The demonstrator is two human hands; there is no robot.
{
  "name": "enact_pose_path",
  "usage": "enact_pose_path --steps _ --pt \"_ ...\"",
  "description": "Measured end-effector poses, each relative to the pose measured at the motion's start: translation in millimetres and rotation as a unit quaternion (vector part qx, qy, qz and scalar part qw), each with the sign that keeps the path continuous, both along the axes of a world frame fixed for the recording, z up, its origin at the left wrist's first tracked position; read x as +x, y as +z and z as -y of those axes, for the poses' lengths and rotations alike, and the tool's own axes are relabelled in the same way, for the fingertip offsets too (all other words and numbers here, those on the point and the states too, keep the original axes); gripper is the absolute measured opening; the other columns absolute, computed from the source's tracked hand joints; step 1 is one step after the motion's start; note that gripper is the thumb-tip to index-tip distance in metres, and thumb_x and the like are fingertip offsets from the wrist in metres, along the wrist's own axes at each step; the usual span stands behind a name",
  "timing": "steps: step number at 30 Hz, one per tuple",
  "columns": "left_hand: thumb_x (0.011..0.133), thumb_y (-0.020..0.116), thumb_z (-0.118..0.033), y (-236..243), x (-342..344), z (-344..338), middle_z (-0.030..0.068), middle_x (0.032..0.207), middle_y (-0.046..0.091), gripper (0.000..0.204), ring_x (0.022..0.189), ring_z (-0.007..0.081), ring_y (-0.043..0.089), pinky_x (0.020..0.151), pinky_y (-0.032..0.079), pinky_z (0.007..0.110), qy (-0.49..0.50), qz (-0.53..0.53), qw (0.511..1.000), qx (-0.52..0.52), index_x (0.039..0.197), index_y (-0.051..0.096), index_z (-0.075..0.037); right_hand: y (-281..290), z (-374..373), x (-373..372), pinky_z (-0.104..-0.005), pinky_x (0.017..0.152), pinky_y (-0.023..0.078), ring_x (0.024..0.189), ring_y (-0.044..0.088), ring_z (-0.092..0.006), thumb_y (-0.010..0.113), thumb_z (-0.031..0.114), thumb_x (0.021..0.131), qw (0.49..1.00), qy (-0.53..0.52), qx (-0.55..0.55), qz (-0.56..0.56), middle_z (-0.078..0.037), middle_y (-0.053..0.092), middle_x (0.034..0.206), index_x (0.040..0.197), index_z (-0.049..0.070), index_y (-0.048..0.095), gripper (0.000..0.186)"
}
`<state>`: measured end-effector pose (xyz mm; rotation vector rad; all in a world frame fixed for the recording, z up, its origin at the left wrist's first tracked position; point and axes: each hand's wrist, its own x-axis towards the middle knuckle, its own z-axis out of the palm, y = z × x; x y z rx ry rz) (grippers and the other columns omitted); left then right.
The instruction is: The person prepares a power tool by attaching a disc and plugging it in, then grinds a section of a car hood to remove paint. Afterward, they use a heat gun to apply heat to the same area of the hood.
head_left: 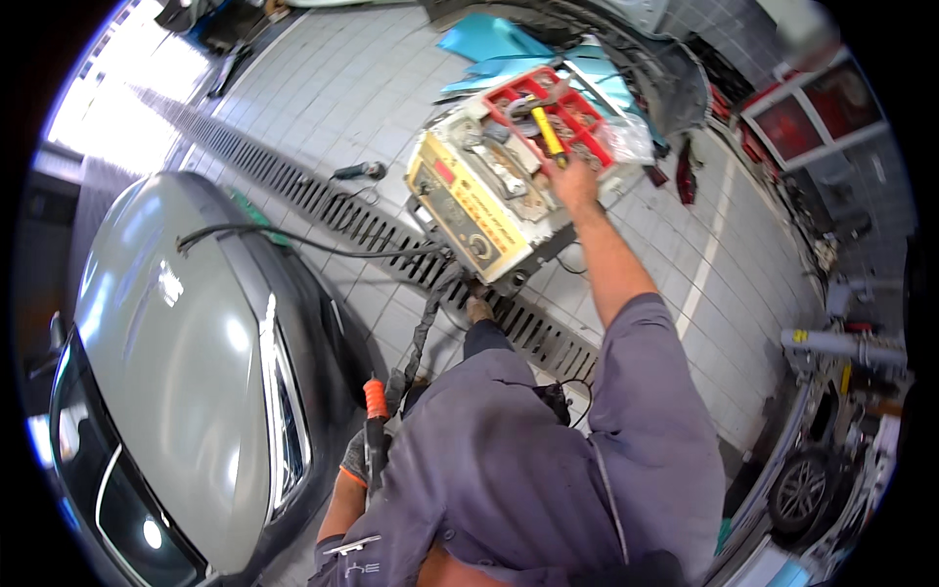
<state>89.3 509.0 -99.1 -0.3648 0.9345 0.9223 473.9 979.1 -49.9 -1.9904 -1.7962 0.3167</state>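
My bare right hand (574, 186) reaches over a welding machine (469, 210) and is closed on the lower end of a yellow-handled hammer (550, 135). The hammer lies over a red compartment tray (594, 115), which holds small metal parts on top of the machine. A wrench-like metal tool (499, 168) rests beside the tray. Low at my left side, my gloved left hand (358, 458) is wrapped round a black welding gun (374, 438) with an orange front end. A wrapped cable (423, 333) runs between the gun and the machine; part of the glove is hidden behind the gun.
A grey car (176, 293) stands close on my left. A black cable (323, 245) stretches from its hood to the machine. An angle grinder (360, 171) lies on the tiles near a floor drain grate (264, 161). Blue panels (494, 49) and car parts lie beyond the machine.
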Motion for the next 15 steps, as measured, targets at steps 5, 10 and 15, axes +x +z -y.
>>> enact_pose_path --steps 5,10,15 --pt "0.095 0.063 -0.012 64 3 48 0.0050 0.086 0.065 0.011 0.079 0.0201 0.062 0.073 0.051 0.034 0.037 -0.105 0.993 -0.043 0.101 0.068 -0.004 36 42 -61 -0.0462 0.084 0.052 0.091 0.067 -0.0318 0.073 0.032 0.092 0.947 0.183 0.254 0.074 -0.017 0.072 0.099 0.108 -0.002 0.067 0.038" --pt "0.094 0.064 -0.011 123 0 30 0.0045 0.085 0.065 0.009 0.079 0.0202 0.062 0.073 0.050 0.034 -0.089 -0.246 0.965 -0.030 0.098 0.069 -0.004 79 181 -214 -0.0332 0.081 0.052 0.088 0.066 -0.0183 0.066 0.049 0.097 0.675 0.529 -0.445 -0.260 -0.010 0.071 0.093 0.110 0.000 0.071 0.051" --pt "0.094 0.069 -0.025 104 -26 26 0.0058 0.085 0.068 0.021 0.076 0.0168 0.066 0.067 0.053 0.032 -0.296 -0.478 0.788 0.251 0.100 0.069 -0.005 139 265 -288 -0.0344 0.077 0.053 0.082 0.067 -0.0207 0.063 0.064 0.092 0.457 0.718 -0.525 -0.023 -0.012 0.071 0.088 0.101 -0.001 0.073 0.066"
